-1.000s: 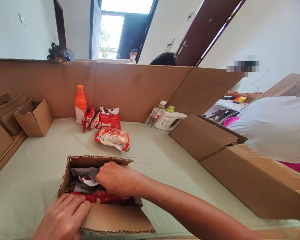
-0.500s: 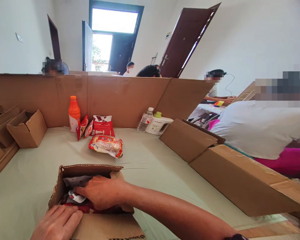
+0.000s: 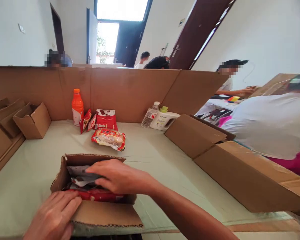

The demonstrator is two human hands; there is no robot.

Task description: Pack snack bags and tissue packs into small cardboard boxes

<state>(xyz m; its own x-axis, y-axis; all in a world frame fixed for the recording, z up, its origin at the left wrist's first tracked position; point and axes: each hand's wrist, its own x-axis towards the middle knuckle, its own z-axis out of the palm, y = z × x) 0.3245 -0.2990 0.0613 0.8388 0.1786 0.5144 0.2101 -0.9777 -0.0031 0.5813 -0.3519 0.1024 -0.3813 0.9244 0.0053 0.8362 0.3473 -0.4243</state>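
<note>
One oblong brown cardboard box (image 3: 83, 160) stands open-topped on the pale green cloth-covered desk (image 3: 150, 151), long axis running left to right, its near flap (image 3: 106, 213) folded toward the person. The left hand (image 3: 53, 211) lies palm-down over its near-left edge — whether that grip pinches the box I cannot tell — while the right hand (image 3: 120, 176), loosely open and empty, points left over grey-white packets (image 3: 81, 182) and a red packet (image 3: 88, 194) inside.

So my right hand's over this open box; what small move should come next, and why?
I'd probably lift the right hand clear of the open box: it looks loosely open over packets already lying inside, while the left hand rests at the near left corner.
</note>
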